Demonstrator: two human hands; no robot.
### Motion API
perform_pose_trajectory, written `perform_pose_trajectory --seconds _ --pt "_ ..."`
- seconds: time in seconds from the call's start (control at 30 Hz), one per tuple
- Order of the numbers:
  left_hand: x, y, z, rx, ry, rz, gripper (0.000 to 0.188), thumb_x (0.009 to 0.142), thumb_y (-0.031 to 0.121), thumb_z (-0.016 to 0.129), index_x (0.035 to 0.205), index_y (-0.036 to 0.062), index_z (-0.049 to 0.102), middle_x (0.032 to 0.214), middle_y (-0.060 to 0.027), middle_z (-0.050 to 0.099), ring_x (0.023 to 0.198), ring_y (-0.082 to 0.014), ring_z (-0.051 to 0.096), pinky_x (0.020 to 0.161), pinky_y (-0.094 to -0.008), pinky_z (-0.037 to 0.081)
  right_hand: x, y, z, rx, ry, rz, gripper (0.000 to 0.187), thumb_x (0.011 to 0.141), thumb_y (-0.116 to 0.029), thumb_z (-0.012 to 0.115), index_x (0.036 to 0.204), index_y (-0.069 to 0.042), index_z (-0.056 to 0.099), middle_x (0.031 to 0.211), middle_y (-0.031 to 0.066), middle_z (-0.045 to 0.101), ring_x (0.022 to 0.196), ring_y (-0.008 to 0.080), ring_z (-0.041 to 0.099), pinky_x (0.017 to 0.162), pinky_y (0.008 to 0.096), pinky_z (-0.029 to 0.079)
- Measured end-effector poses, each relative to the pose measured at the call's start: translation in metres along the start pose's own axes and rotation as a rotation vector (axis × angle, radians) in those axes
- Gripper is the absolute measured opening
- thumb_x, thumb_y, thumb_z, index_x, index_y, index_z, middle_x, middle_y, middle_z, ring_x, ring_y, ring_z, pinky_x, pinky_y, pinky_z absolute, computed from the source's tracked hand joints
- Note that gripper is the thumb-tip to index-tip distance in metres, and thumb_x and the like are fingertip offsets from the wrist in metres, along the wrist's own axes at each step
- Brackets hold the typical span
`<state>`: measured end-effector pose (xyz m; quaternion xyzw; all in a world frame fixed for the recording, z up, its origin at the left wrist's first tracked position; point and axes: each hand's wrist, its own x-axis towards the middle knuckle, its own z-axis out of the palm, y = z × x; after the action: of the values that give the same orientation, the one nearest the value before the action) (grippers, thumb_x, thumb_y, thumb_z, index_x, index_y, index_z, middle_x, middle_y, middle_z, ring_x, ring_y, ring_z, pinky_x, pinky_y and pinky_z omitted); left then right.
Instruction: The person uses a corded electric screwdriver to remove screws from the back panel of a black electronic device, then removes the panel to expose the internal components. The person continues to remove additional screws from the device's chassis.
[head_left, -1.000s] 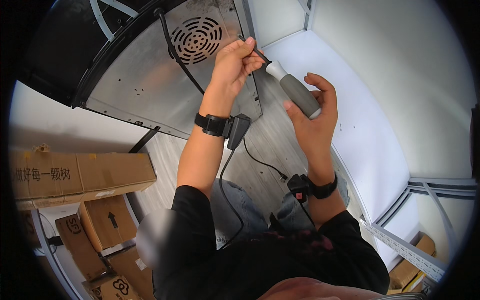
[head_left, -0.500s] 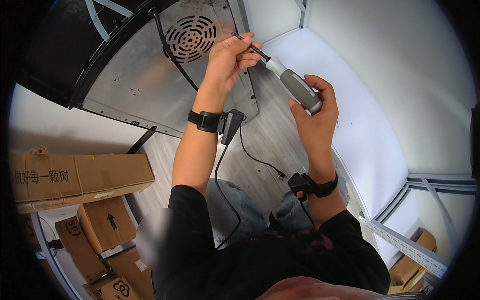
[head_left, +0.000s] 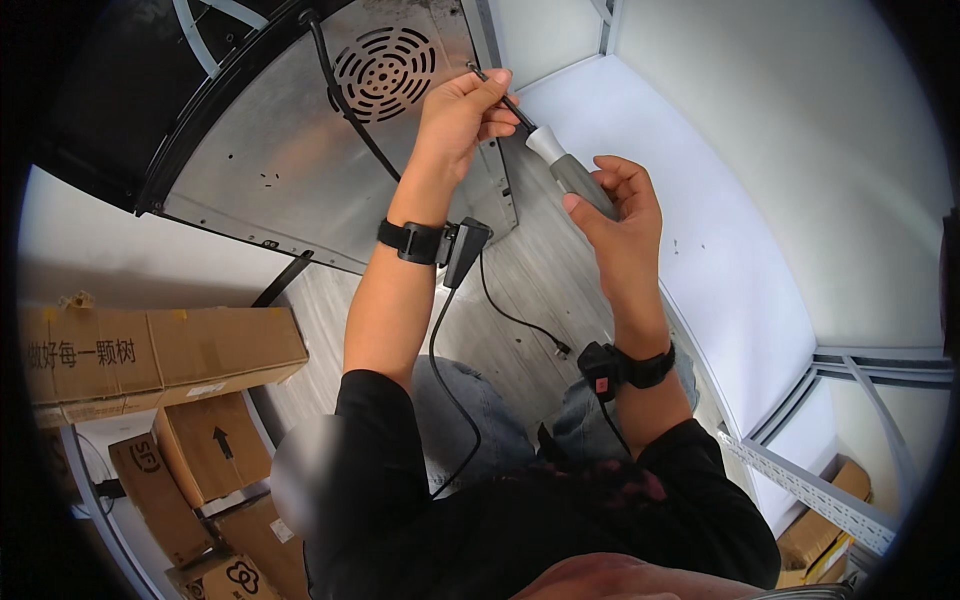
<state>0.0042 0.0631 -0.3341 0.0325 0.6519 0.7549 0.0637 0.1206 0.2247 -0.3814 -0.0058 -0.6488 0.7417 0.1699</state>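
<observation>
A screwdriver (head_left: 580, 186) with a grey handle and white collar slants up and to the left in front of me. My right hand (head_left: 628, 225) holds the rear of its handle between thumb and fingers. With thumb and fingertips, my left hand (head_left: 458, 120) pinches the dark shaft close to the tip. That tip lies at the right edge of a metal panel (head_left: 300, 190), near the top; whether a screw sits on it is too small to tell. The panel has a round slotted vent (head_left: 384, 75).
A black power cord (head_left: 350, 115) runs down across the panel. Cables hang from black devices strapped to both my wrists. Cardboard boxes (head_left: 215, 440) fill a rack at lower left. On the right stand a white board (head_left: 690, 190) and a perforated metal rail (head_left: 810, 490).
My right hand and the screwdriver have shifted slightly up and to the left. The right fingers have moved around the handle, while my left hand has barely moved.
</observation>
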Motion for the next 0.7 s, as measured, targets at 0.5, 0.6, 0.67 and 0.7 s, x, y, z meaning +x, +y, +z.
perform_pose_trajectory --seconds 0.5,0.6,0.67,0.7 --pt "0.0 0.005 -0.002 -0.126 -0.035 -0.003 0.033 0.092 0.017 0.053 0.116 -0.0064 0.053 0.088 -0.0119 0.065 0.068 -0.0147 0.065 0.06 -0.0202 0.055 0.0 -0.009 -0.004 0.069 -0.073 0.139 0.044 0.074 -0.001 0.067 0.115 -0.003 0.051 0.097 0.0072 0.054 0.077 0.0106 0.053 0.054 0.0232 0.044" --pt "-0.001 0.003 -0.002 -0.034 -0.015 -0.002 0.033 0.092 0.019 0.055 0.113 -0.0057 0.055 0.087 -0.0117 0.065 0.066 -0.0128 0.064 0.059 -0.0202 0.055 0.002 -0.005 -0.004 -0.001 -0.048 0.058 0.045 0.071 0.0 0.07 0.113 -0.002 0.054 0.096 0.0059 0.055 0.081 0.0112 0.054 0.065 0.0237 0.046" --pt "0.001 0.0 -0.003 -0.027 -0.013 0.011 0.031 0.092 0.019 0.055 0.111 -0.0051 0.056 0.087 -0.0115 0.065 0.065 -0.0117 0.064 0.059 -0.0201 0.055 0.003 -0.004 -0.005 -0.029 -0.046 0.04 0.044 0.07 0.001 0.07 0.111 -0.001 0.056 0.097 0.006 0.056 0.084 0.0121 0.054 0.073 0.0247 0.046" --pt "0.001 -0.001 -0.003 -0.024 -0.011 0.017 0.03 0.092 0.019 0.056 0.11 -0.0049 0.057 0.087 -0.0114 0.065 0.064 -0.0112 0.064 0.059 -0.02 0.055 0.003 -0.004 -0.005 -0.023 -0.055 0.073 0.044 0.07 0.001 0.07 0.111 -0.001 0.056 0.097 0.0063 0.057 0.085 0.0128 0.055 0.074 0.0253 0.047"
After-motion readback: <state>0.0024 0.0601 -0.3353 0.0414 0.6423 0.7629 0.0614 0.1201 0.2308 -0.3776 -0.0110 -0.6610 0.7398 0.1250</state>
